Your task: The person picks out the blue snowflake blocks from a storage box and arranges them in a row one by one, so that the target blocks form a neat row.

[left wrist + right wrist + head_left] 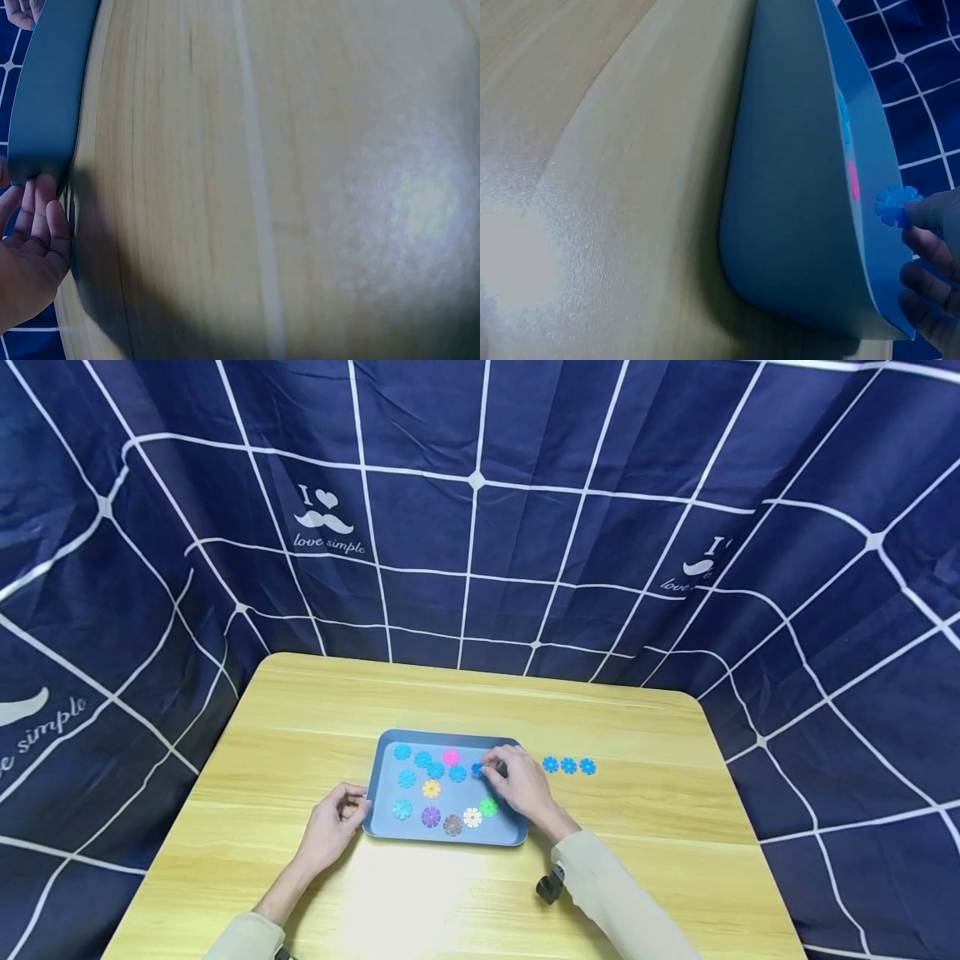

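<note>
A blue-grey tray (480, 835) lies on the table with several notched plastic snowflake discs in it. Light blue ones such as this disc (407, 778) fill its left part, with a pink disc (451, 757), an orange disc (431, 788), a purple disc (431, 817), a brown disc (452, 825), a cream disc (472, 817) and a green disc (488, 807). My right hand (519, 783) pinches a blue snowflake disc (894, 205) between thumb and fingers over the tray's right side. At the tray's left end, my left hand (335, 823) grips the rim, fingers against the outer wall.
Right of the tray, 3 blue discs (569, 766) lie in a row on the wooden table (637, 835). A dark blue curtain (420, 510) with white lines hangs behind the table and along both sides. A black wrist device (550, 887) sits at the right sleeve.
</note>
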Demonstrator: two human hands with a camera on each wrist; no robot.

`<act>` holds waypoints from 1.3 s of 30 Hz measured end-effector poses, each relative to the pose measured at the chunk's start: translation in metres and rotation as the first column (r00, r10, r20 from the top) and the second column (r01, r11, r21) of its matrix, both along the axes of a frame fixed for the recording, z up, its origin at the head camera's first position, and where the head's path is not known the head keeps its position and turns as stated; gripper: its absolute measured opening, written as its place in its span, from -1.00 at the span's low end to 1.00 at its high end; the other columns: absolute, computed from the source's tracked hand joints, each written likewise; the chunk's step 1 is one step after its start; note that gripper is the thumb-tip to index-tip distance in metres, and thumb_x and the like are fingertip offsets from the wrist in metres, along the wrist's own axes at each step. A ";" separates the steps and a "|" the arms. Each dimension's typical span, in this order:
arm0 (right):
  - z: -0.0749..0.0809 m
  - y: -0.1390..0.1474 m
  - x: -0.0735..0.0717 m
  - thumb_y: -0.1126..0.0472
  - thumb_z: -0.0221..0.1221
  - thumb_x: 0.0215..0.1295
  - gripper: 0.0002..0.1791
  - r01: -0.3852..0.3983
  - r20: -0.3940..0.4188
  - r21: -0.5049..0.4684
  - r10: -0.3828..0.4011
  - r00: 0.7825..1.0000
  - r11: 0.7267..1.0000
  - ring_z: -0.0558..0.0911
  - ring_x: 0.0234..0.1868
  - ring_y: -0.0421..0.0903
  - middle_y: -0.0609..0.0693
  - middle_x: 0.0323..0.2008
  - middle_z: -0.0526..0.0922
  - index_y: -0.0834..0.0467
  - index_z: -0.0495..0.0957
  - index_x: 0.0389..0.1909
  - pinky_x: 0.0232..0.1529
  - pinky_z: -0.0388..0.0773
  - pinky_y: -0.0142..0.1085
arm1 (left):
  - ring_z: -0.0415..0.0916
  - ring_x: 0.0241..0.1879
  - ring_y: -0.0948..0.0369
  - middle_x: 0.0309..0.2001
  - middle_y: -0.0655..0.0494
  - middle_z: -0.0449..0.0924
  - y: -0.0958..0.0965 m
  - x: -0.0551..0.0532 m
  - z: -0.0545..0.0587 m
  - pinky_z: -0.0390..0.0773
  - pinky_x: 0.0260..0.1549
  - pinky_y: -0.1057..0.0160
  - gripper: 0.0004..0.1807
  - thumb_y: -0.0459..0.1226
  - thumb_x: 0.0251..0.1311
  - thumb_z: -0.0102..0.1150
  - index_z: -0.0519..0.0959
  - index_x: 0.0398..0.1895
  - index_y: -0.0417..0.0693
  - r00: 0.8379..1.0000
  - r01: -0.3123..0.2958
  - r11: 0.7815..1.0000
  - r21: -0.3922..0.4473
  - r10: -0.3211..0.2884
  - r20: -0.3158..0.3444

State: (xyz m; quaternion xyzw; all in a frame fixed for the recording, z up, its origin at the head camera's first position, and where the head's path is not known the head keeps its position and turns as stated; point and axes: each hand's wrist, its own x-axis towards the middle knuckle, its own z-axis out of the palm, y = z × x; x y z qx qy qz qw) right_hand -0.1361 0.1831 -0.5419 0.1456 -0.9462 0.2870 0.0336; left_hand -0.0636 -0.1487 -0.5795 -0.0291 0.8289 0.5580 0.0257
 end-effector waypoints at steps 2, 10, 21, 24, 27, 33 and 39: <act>0.002 0.002 0.001 0.14 0.38 0.38 -0.93 0.014 0.008 -0.011 -0.014 1.000 1.000 0.60 -0.21 -0.16 -0.13 -0.30 0.71 0.00 0.75 -0.17 -0.17 0.54 -0.30 | 0.46 -0.43 0.42 -0.16 -0.13 0.70 0.000 0.000 0.000 0.52 -0.46 0.43 -0.75 -0.38 0.41 0.27 0.61 0.06 -0.33 1.000 0.000 1.000 0.003 0.000 -0.001; 0.006 0.012 0.007 0.17 0.39 0.37 -0.95 0.043 -0.009 -0.050 -0.043 0.999 0.998 0.62 -0.21 -0.13 -0.14 -0.34 0.70 0.01 0.74 -0.20 -0.15 0.56 -0.27 | 0.46 -0.43 0.41 -0.17 -0.13 0.70 0.000 0.001 0.000 0.51 -0.47 0.43 -0.76 -0.37 0.42 0.26 0.61 0.06 -0.33 1.000 0.001 1.000 0.013 -0.001 -0.002; 0.008 0.033 0.013 0.20 0.40 0.34 -0.91 0.086 -0.012 -0.082 -0.087 0.996 0.993 0.63 -0.24 -0.16 -0.12 -0.34 0.72 0.01 0.76 -0.17 -0.18 0.58 -0.29 | 0.46 -0.43 0.41 -0.15 -0.13 0.70 0.000 0.000 -0.001 0.52 -0.46 0.43 -0.75 -0.36 0.42 0.26 0.61 0.07 -0.32 1.000 0.004 1.000 0.006 -0.004 0.002; 0.009 0.039 0.015 0.19 0.39 0.36 -0.91 0.108 -0.003 -0.095 -0.109 0.994 0.990 0.63 -0.24 -0.16 -0.12 -0.32 0.72 0.01 0.75 -0.16 -0.18 0.58 -0.30 | 0.47 -0.43 0.41 -0.15 -0.13 0.70 0.000 0.000 -0.001 0.52 -0.46 0.43 -0.76 -0.36 0.42 0.26 0.61 0.07 -0.32 1.000 0.001 1.000 0.007 -0.001 0.001; 0.010 0.045 0.017 0.18 0.39 0.37 -0.93 0.128 0.003 -0.112 -0.128 0.992 0.985 0.61 -0.25 -0.17 -0.12 -0.31 0.72 0.01 0.75 -0.17 -0.20 0.57 -0.33 | 0.47 -0.43 0.41 -0.15 -0.13 0.70 0.000 0.000 -0.001 0.52 -0.46 0.43 -0.76 -0.37 0.42 0.26 0.61 0.06 -0.32 1.000 -0.001 1.000 0.008 0.001 0.002; 0.009 0.059 0.020 0.19 0.40 0.35 -0.91 0.145 0.006 -0.141 -0.146 0.989 0.979 0.62 -0.27 -0.20 -0.10 -0.32 0.74 0.05 0.75 -0.16 -0.22 0.59 -0.41 | 0.46 -0.43 0.41 -0.15 -0.12 0.70 0.000 0.000 -0.001 0.51 -0.46 0.43 -0.76 -0.37 0.41 0.26 0.62 0.07 -0.32 1.000 0.001 1.000 0.005 -0.001 -0.002; 0.010 0.072 0.023 0.22 0.39 0.35 -0.90 0.177 0.028 -0.197 -0.175 0.984 0.964 0.60 -0.30 -0.25 -0.06 -0.33 0.75 0.09 0.75 -0.15 -0.26 0.58 -0.45 | 0.46 -0.42 0.41 -0.15 -0.13 0.71 -0.001 0.000 -0.001 0.52 -0.45 0.43 -0.76 -0.37 0.41 0.27 0.62 0.06 -0.32 1.000 0.000 1.000 0.003 0.000 -0.008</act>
